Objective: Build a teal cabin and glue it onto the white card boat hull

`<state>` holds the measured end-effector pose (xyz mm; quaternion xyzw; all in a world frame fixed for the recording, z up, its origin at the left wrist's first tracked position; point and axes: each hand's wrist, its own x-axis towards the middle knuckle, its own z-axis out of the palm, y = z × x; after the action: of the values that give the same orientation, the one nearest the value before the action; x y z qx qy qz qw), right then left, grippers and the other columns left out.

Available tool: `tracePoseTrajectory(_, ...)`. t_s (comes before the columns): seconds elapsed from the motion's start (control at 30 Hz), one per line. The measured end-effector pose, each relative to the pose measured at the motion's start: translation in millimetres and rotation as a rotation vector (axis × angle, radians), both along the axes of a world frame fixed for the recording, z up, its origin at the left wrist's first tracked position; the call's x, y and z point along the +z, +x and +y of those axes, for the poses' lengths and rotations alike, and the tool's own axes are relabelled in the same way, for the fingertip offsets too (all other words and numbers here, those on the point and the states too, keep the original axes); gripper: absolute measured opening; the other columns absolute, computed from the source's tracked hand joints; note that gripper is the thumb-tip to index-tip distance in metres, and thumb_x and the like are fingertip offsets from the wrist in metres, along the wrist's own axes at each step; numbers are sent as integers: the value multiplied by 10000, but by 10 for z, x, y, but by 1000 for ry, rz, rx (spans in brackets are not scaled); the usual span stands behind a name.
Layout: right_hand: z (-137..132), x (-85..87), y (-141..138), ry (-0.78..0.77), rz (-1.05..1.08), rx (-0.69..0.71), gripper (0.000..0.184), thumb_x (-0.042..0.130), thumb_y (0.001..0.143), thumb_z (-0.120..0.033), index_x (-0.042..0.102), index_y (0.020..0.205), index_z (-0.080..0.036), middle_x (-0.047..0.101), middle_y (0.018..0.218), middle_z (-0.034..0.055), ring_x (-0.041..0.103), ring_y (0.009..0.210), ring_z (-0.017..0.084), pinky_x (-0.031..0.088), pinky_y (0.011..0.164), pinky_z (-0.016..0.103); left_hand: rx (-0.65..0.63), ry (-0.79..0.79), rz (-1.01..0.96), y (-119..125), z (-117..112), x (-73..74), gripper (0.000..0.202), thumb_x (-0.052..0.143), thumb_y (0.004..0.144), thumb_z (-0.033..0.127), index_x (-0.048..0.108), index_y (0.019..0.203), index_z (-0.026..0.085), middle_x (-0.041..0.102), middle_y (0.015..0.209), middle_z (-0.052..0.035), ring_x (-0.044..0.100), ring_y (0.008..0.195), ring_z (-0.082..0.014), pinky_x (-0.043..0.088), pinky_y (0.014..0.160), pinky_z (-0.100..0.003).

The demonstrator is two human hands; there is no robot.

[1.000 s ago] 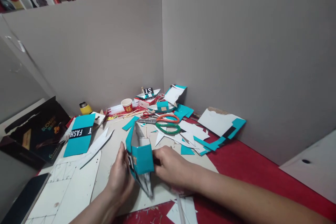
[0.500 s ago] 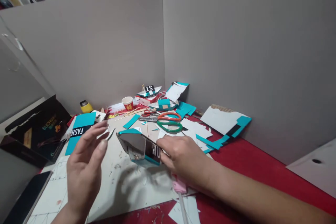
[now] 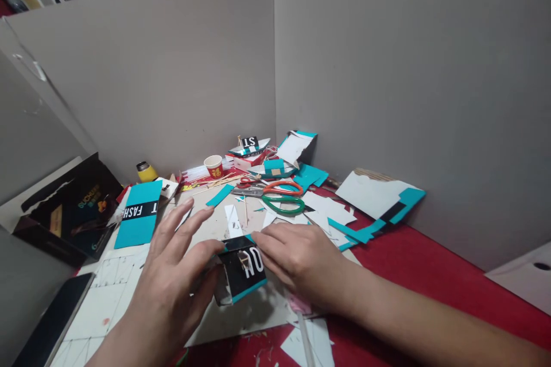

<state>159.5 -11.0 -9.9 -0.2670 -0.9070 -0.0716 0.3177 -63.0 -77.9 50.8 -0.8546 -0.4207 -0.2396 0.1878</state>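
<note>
A small folded cardboard box point(image 3: 247, 272), black and teal with white letters, is between my hands above the pale work board point(image 3: 215, 330). My right hand point(image 3: 301, 252) pinches its right end, with the fingers over the top edge. At the left end, my left hand point(image 3: 176, 275) has its index finger and thumb closed on the cardboard; its other fingers stretch out. Under my right wrist lies a pink glue gun point(image 3: 300, 304), mostly hidden, with a clear glue stick point(image 3: 306, 338) coming out of it.
Behind lie scissors with orange and green handles point(image 3: 282, 205), teal and white card scraps point(image 3: 329, 206), a paper cup point(image 3: 214, 166) and small cardboard boats point(image 3: 273, 168). A teal card point(image 3: 138, 223), a black box point(image 3: 81, 206) and a dark flat object point(image 3: 54, 321) are on the left. Grey panels point(image 3: 387, 97) enclose the table.
My left hand has moved right onto the left end of the cardboard box. The box has turned so its lettered black side faces me and its open end shows less.
</note>
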Motion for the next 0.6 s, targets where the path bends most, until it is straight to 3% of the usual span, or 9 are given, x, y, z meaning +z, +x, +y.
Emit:
tracePoseTrajectory(0.1,0,2,-5,37,16,24,201,492,928,-192,685,948,-138,622,721,41,550,618,178,391,544,298,-17,-30,29,-47,42,-44,239,536,862,81,565,1069,196,651,1184,-110,533,1201,-305,425,975,-586)
tracePoseTrajectory(0.17,3,10,-7,56,35,39,208,488,929,-186,689,941,-134,623,724,46,546,619,178,398,541,298,-34,-37,-7,-79,58,-71,217,532,880,101,576,1071,195,704,1057,-85,652,995,-243,521,871,-477)
tracePoseTrajectory(0.3,15,21,-7,18,87,75,207,491,928,-178,674,1009,-123,671,814,79,602,717,190,471,612,302,-43,-73,-121,-117,84,-117,207,533,890,112,605,1066,193,728,1001,-71,700,887,-172,571,725,-277)
tracePoseTrajectory(0.43,36,12,-6,-19,149,109,252,527,897,-182,633,1105,-88,709,1004,127,655,879,234,539,749,365,-108,-31,-208,-128,134,-147,231,549,875,76,607,1073,179,742,968,-65,708,893,-134,557,795,-207)
tracePoseTrajectory(0.6,58,-5,-14,-8,183,121,259,530,875,-154,632,1105,-90,730,1017,114,683,860,223,561,755,353,-172,-25,-262,-103,167,-183,237,564,856,51,625,1046,179,750,939,-56,714,881,-124,556,794,-177)
